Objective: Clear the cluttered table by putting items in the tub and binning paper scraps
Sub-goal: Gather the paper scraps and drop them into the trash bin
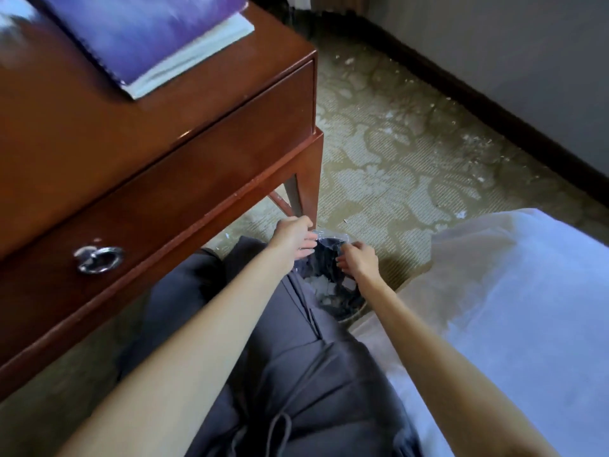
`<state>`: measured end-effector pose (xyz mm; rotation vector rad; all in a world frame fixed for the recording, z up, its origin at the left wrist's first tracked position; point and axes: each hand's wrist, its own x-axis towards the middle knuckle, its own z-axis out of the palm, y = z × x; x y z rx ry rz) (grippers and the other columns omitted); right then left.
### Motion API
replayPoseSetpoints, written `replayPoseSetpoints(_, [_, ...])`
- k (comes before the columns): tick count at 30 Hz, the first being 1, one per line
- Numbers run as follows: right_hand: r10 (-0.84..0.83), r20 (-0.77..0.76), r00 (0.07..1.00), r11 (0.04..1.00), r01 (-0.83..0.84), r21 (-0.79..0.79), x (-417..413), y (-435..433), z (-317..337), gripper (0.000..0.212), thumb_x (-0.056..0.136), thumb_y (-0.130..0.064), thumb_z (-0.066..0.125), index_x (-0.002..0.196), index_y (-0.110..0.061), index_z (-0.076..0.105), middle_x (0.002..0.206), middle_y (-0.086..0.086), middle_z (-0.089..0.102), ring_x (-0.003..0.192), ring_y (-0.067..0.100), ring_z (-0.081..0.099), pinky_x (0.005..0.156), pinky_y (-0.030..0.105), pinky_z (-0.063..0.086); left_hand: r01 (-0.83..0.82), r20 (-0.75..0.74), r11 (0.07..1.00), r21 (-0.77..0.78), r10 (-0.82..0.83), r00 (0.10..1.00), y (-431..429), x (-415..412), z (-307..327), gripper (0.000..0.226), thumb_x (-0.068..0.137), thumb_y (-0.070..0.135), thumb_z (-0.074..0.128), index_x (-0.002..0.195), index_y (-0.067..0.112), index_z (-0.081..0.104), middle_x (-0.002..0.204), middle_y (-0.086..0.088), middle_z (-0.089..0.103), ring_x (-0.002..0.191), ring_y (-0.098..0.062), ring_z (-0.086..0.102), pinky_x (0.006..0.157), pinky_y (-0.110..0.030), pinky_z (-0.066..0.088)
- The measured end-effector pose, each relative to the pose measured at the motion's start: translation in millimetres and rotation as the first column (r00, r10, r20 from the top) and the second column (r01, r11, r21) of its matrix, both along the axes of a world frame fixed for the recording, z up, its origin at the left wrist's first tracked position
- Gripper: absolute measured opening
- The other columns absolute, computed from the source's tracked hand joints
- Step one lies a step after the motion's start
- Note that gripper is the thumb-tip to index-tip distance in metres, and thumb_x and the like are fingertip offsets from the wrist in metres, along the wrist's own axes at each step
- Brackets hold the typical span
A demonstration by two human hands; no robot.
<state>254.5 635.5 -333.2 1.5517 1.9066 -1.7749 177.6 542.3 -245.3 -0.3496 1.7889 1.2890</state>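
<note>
Reaching down to the waste bin (pixel 347 314) on the carpet beside the bed, the left hand (pixel 295 237) pinches the clear edge of its plastic liner (pixel 329 239), and the right hand (pixel 359 258) curls its fingers on the opposite edge. The film looks light, flimsy and slippery, so it is best gathered at the rim. White paper scraps (pixel 316 286) lie inside. A purple spiral notebook (pixel 141 37) lies on the tabletop (pixel 66 127).

Tight: bin (pixel 333 291) wedged betw. table leg (pixel 308 196), knee (pixel 250 258) & bed (pixel 494 308); open carpet (pixel 395 179) beyond, mouth clear from above.
</note>
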Motion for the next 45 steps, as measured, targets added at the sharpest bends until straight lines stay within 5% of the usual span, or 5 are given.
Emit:
replayPoseSetpoints(14, [0.491,-0.647,0.583,0.865,-0.240,0.441,-49,-144,247,0.022,0.076,-0.008,0.050,0.065,-0.022,0.062,0.064,-0.004,0.066,0.065,0.016,0.066,0.082,0.047,0.055,-0.108,-0.722,0.994,0.022,0.090,0.686,-184,7,193,0.029,0.099,0.010,0.036,0.113,0.003,0.059,0.100,-0.011,0.062,0.090,-0.022,0.059,0.064,-0.011,0.049])
replayPoseSetpoints(20, [0.756,-0.483,0.441,0.654,-0.479,0.586,-95,-227,267,0.016,0.081,-0.010,0.049,0.077,-0.019,0.062,0.075,0.002,0.069,0.083,0.025,0.066,0.084,0.040,0.053,-0.469,-0.838,0.839,-0.276,0.029,0.545,-283,-20,192,0.025,0.095,0.018,0.047,0.116,0.015,0.061,0.124,-0.004,0.059,0.121,-0.021,0.052,0.097,-0.031,0.043])
replayPoseSetpoints(28, [0.909,-0.239,0.342,0.406,-0.587,0.701,-166,-289,268,0.023,0.089,-0.012,0.046,0.104,-0.008,0.063,0.113,0.009,0.063,0.106,0.025,0.057,0.084,0.027,0.041,-0.578,-0.776,0.643,-0.503,-0.041,0.630,-343,-91,179,0.072,0.094,0.032,0.054,0.150,0.011,0.014,0.153,-0.014,0.020,0.141,-0.031,0.026,0.109,-0.038,0.036])
replayPoseSetpoints(38, [0.842,-0.030,0.538,0.304,-0.429,0.850,-261,-261,259,0.042,0.086,-0.025,0.054,0.126,-0.013,0.050,0.134,0.010,0.044,0.126,0.029,0.037,0.102,0.039,0.035,-0.586,-0.864,0.692,-0.421,-0.110,0.491,-348,-167,172,0.017,0.094,0.016,0.053,0.098,0.002,0.063,0.110,-0.011,0.061,0.092,-0.018,0.056,0.078,-0.025,0.049])
replayPoseSetpoints(45, [0.863,0.199,0.464,0.015,-0.418,0.908,-321,-239,256,0.062,0.088,-0.033,0.049,0.144,-0.019,0.026,0.148,0.004,0.032,0.135,0.028,0.032,0.108,0.041,0.030,-0.507,-0.852,0.690,-0.517,-0.357,0.383,-325,-234,173,0.020,0.094,0.005,0.050,0.110,0.008,0.060,0.121,-0.006,0.056,0.113,-0.021,0.045,0.089,-0.027,0.042])
